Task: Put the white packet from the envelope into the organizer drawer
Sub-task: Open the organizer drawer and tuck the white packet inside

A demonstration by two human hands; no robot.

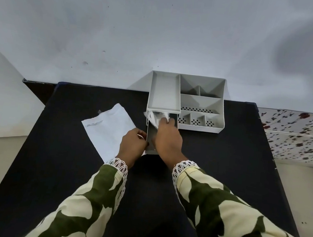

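A grey organizer (201,102) with several compartments stands at the far edge of the black table. Its drawer (151,137) is pulled out toward me from under the left tray. My right hand (167,138) reaches over the drawer and grips the crinkled white packet (154,117), which sits at the drawer's far end, partly inside. My left hand (132,144) holds the drawer's left front corner. The white envelope (108,128) lies flat on the table to the left of the drawer, partly under my left hand.
The black table (69,167) fills the view; its edges drop off left and right. A white wall rises right behind the organizer. A floral-patterned surface (297,133) lies to the right of the table.
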